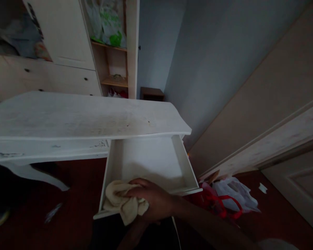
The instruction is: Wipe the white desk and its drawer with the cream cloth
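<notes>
A white table (pixel 80 114) has its right drawer (pixel 184 163) pulled out, and the drawer's inside looks bare. At the drawer's front edge, my right hand (pixel 155 200) is closed on a crumpled cream cloth (pixel 118 200) and presses it against the rim. The cloth hangs partly over the front. My left forearm (pixel 131 234) rises from below towards the drawer front. Its hand is hidden beneath my right hand and the cloth.
Red and white plastic bags (pixel 232 199) lie on the dark red floor right of the drawer. A large pale board (pixel 263 104) leans on the right wall. Behind the table stand a cream wardrobe (pixel 65 38) and open shelves with bags (pixel 109 24).
</notes>
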The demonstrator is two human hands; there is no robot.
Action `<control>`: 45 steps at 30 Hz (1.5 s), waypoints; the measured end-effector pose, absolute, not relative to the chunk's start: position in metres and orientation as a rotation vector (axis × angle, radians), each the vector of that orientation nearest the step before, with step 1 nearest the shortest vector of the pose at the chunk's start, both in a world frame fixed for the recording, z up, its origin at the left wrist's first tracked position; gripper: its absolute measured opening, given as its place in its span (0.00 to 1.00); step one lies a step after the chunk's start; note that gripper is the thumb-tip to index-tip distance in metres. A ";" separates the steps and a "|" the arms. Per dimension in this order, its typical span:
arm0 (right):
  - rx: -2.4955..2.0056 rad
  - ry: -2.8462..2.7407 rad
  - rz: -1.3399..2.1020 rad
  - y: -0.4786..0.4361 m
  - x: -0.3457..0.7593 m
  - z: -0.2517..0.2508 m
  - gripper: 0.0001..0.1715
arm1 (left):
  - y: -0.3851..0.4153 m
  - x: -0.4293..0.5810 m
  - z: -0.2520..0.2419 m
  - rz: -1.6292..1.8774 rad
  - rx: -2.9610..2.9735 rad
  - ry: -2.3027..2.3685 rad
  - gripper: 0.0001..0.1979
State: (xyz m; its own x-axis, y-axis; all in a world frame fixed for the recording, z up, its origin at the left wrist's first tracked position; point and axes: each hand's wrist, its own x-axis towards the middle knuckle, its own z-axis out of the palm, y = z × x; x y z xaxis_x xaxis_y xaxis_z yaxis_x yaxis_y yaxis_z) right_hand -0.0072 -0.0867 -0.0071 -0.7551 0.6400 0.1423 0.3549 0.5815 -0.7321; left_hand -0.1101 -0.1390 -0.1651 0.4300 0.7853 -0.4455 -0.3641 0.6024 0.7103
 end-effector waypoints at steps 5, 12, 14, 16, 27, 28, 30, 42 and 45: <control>-0.737 -2.355 1.147 -0.060 -0.058 -0.018 0.36 | -0.143 -0.102 -0.178 0.749 0.539 0.718 0.32; -0.946 -2.532 0.723 -0.017 -0.092 0.012 0.32 | -0.149 -0.099 -0.192 0.750 0.527 0.658 0.36; -1.058 -2.593 0.496 -0.002 -0.098 0.026 0.26 | -0.150 -0.100 -0.191 0.753 0.538 0.644 0.35; -1.162 -2.631 0.293 0.013 -0.103 0.037 0.21 | -0.151 -0.102 -0.188 0.762 0.554 0.637 0.34; -1.190 -2.598 0.244 0.069 -0.077 0.088 0.21 | -0.153 -0.100 -0.201 0.763 0.659 0.609 0.40; -1.130 -2.538 0.233 0.077 -0.068 0.099 0.20 | -0.153 -0.101 -0.202 0.760 0.669 0.607 0.39; -1.063 -2.408 0.117 0.097 -0.047 0.125 0.18 | -0.154 -0.102 -0.201 0.758 0.686 0.608 0.39; -1.590 -2.413 -0.108 0.186 0.043 0.143 0.29 | -0.152 -0.097 -0.202 0.771 0.696 0.648 0.39; -1.616 -2.429 0.357 0.196 0.050 0.103 0.44 | -0.152 -0.099 -0.202 0.778 0.681 0.639 0.39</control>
State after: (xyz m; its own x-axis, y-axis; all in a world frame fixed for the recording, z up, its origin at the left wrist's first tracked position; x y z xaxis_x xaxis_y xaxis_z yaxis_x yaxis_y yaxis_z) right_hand 0.0496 0.1955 0.1035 -0.3811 0.9239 0.0343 0.8749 0.3724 -0.3095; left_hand -0.0990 -0.1524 -0.2022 0.5528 0.7920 -0.2592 -0.4079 0.5284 0.7446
